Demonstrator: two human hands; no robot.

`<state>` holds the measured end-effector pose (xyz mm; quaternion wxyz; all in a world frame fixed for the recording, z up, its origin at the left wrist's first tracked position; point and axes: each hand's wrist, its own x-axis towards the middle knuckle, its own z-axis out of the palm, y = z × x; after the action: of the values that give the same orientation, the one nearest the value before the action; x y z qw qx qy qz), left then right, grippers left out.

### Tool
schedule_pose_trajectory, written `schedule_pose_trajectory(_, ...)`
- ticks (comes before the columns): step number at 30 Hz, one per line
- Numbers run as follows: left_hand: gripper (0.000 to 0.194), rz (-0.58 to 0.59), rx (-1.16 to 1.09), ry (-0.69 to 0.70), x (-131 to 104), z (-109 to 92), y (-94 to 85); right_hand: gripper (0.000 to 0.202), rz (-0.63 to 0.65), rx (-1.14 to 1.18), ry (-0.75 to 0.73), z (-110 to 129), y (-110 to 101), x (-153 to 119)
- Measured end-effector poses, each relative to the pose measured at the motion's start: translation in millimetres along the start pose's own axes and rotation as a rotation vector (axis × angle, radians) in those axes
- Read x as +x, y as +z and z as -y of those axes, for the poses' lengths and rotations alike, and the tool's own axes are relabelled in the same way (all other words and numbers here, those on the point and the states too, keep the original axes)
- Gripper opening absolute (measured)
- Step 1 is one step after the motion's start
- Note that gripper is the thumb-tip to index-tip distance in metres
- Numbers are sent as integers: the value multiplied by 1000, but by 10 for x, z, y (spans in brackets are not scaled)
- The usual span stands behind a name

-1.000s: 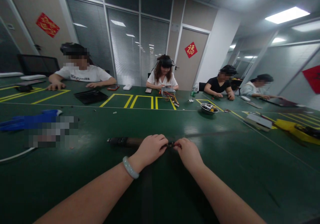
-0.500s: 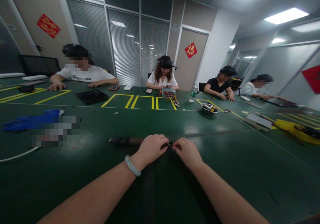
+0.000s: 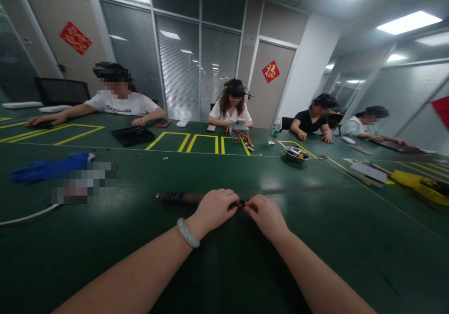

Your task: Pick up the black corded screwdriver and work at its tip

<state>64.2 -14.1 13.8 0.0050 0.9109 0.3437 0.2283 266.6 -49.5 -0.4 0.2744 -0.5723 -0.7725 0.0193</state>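
A dark cylindrical tool (image 3: pixel 178 198) with a brownish body and a metal tip at its left end lies on the green table (image 3: pixel 140 267). My left hand (image 3: pixel 218 209), with a pale bracelet on the wrist, is wrapped round its right part. Against the tool's right end, the fingertips of my right hand (image 3: pixel 264 213) are pinched together near a small dark part (image 3: pixel 242 203). That part is too small to name, and the fingers hide most of it.
Blue gloves (image 3: pixel 52 168) and a white cable (image 3: pixel 31 219) lie at left. Farther back are a black tray (image 3: pixel 133 135), a wired device (image 3: pixel 240 130), a bottle (image 3: pixel 273 132), a metal bowl (image 3: pixel 296 158) and a white box (image 3: pixel 368 173). Several people sit across the table.
The view has shifted slightly, moving the scene a little to the right. My hands keep nearly the same pose on the tool. The person at far left has stretched an arm out to the left.
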Motion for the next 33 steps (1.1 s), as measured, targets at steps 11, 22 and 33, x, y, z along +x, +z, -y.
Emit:
schedule_pose_trajectory(11,4,12,28,16,-3,-8,5,4,-9,-171,-112,67,22,36)
schedule_pose_trajectory(22,14,67,78,17,-20,-35,-3,9,106,-250,-272,-3,166,148)
schedule_pose_trajectory(33,47,0,2,84,-117,21,-99,6,105,-450,-378,-79,84,48)
